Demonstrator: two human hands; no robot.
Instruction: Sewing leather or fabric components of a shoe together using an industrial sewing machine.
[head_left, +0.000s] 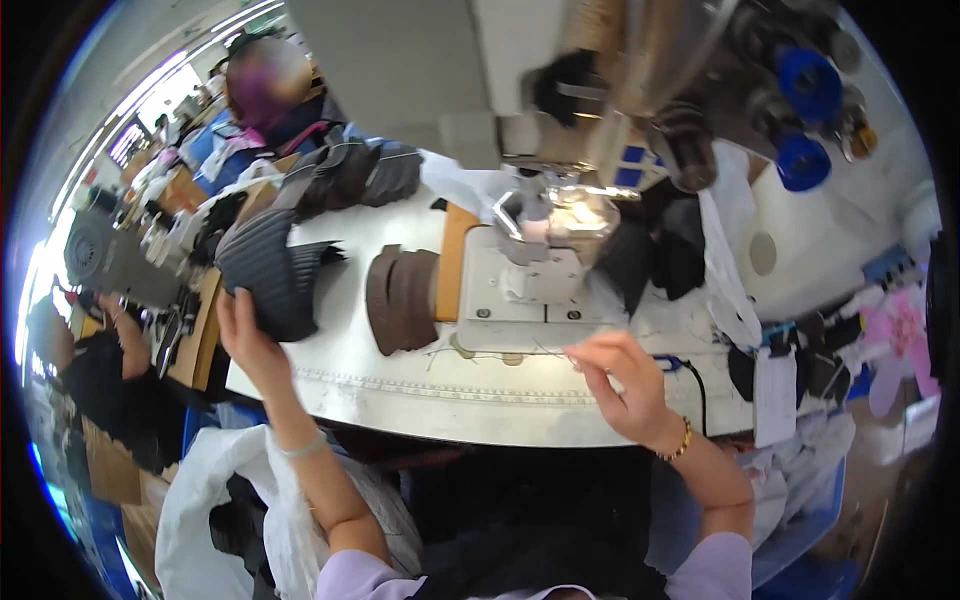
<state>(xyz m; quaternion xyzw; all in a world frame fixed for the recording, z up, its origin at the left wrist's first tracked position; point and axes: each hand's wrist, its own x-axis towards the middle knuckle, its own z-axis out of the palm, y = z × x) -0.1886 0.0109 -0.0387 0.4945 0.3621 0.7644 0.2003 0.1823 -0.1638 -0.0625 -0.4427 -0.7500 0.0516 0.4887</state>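
Note:
At the left end of the white sewing table, my left hand [247, 335] grips the lower edge of a stack of black ribbed fabric pieces [275, 275]. The stack curves and its right side is frayed into narrow strips. My right hand [622, 380] is in front of the sewing machine [545, 260], thumb and forefinger pinched together. A thin thread [545, 348] runs to those fingertips. Between my hands lies a pile of curved brown pieces [403, 300], beside the wooden strip [455, 262] along the machine's plate. The needle area is partly hidden by the lit machine head.
More dark ribbed pieces [350, 175] are heaped at the table's back left. Black fabric [680, 245] and a white plastic bag [730, 270] lie right of the machine. A measuring tape [440, 389] runs along the front edge. Co-workers sit at the left. A black cable [700, 395] hangs at right.

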